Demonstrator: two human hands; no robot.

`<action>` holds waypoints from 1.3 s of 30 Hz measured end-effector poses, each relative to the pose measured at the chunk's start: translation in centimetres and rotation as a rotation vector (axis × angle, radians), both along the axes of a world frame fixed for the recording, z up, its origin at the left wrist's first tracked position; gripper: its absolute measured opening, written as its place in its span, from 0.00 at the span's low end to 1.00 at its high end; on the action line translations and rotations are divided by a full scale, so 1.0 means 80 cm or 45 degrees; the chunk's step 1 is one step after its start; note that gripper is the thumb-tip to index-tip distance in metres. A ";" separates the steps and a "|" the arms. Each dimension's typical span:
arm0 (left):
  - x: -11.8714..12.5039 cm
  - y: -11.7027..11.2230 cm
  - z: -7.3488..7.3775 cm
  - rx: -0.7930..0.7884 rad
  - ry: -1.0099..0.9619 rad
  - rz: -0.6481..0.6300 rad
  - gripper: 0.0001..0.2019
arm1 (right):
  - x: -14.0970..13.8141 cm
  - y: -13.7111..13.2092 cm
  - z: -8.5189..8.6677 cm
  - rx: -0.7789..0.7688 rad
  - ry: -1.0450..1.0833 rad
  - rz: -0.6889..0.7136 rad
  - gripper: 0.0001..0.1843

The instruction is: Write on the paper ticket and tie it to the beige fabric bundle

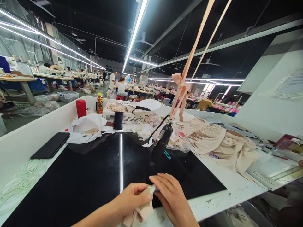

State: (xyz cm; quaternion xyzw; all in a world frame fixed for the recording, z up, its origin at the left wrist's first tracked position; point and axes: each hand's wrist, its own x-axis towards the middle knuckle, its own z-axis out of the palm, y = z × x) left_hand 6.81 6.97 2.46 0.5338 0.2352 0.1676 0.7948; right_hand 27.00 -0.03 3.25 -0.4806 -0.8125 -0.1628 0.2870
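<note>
While both hands meet at the near edge of the worktop (227, 189), a small piece of beige fabric (142, 211) sits pinched between them. The left hand (132, 198) is closed around it, thumb pressed on top, with the rest of the cloth bunched and drooping below the palm. The right hand (172, 197) lies just beside it, fingers narrow and curled toward the upper tip of the cloth, touching it there; whether it truly grips I cannot tell.

That fabric looks light, limp and soft, folding under its own weight, so I judge it wants holding near the edge being worked, between thumb and fingertip, not by the loose bulk. It seems unlikely to slip or break, though it may crease.

Just beyond the hands hangs a black tool (162, 142), smooth and cylindrical, slung from peach ribbon (182, 85) with a black cord looping off it. A glossy black mat (94, 170) covers the worktop's centre, mirroring a ceiling light. To the right lies a heap of cream lace garments (220, 142), crumpled and matte. On the left rest a dark tablet (50, 145), a white plastic bag (85, 126), and farther off a red cylinder (81, 108) and a bottle (99, 103). Pale coiled cord (21, 179) lies at the near left.
</note>
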 end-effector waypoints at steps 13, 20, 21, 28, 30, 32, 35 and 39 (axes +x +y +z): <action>-0.013 -0.001 0.012 -0.368 -0.105 -0.208 0.30 | -0.003 -0.006 0.011 0.075 0.341 0.178 0.12; -0.016 -0.013 0.021 -0.459 -0.240 -0.334 0.25 | -0.022 0.000 0.017 0.164 0.330 0.302 0.14; -0.015 -0.014 0.019 -0.474 -0.239 -0.326 0.24 | -0.021 0.001 0.015 0.153 0.346 0.308 0.13; -0.004 -0.016 0.005 -0.469 -0.166 -0.118 0.26 | -0.003 0.007 -0.007 0.027 0.394 0.167 0.15; 0.000 -0.015 0.001 -0.446 -0.133 -0.059 0.28 | 0.001 0.003 -0.009 0.039 0.427 0.059 0.17; 0.003 -0.015 -0.002 -0.408 -0.114 -0.010 0.30 | 0.001 -0.005 -0.007 0.038 0.475 -0.016 0.16; 0.006 -0.015 -0.003 -0.329 -0.100 0.036 0.30 | -0.010 -0.017 -0.003 -0.058 0.469 -0.002 0.12; 0.008 -0.019 0.002 -0.210 -0.072 0.081 0.20 | -0.032 -0.023 -0.001 -0.113 0.367 0.016 0.10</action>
